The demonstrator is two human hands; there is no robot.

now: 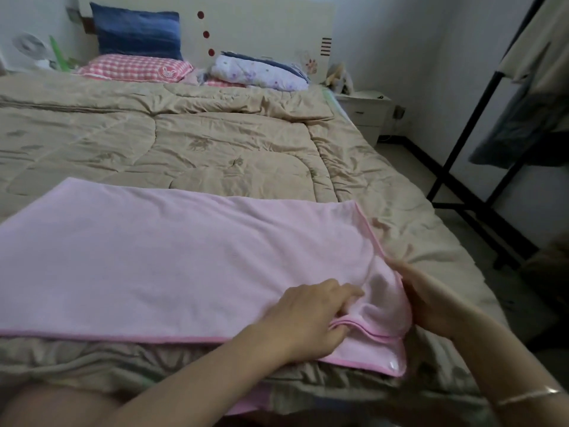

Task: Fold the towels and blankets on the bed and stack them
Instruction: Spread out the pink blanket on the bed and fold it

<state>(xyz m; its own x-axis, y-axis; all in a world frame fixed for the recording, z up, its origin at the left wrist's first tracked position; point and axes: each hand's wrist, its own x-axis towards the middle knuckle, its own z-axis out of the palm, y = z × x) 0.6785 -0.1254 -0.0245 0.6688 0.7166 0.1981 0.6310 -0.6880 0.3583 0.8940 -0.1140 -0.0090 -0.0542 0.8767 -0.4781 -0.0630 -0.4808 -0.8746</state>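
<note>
We look down on a wide bed [400,211] in a dim, white-walled room, its top covered by a tan quilted comforter [184,140], stitched in curved panels and creased throughout. At the pale headboard [261,26] a blue pillow [137,32] stands behind a pink checked pillow [135,67], with a folded floral quilt [258,70] beside them; a white nightstand [365,114] sits in the corner and a black metal rack [462,143] hung with dark clothing rises at right, cut off by the frame. Across the near edge lies the pink towel [172,260], soft, napped, doubled over, bound in darker pink trim, its left end running out of view. At its right corner our left hand [311,318] pinches the layered trim, fingers [348,294] curled into the fold; our right hand [431,300], a thin bangle [523,396] on the wrist, cups the bunched edge, though whether those fingers grip or merely press we cannot tell.
</note>
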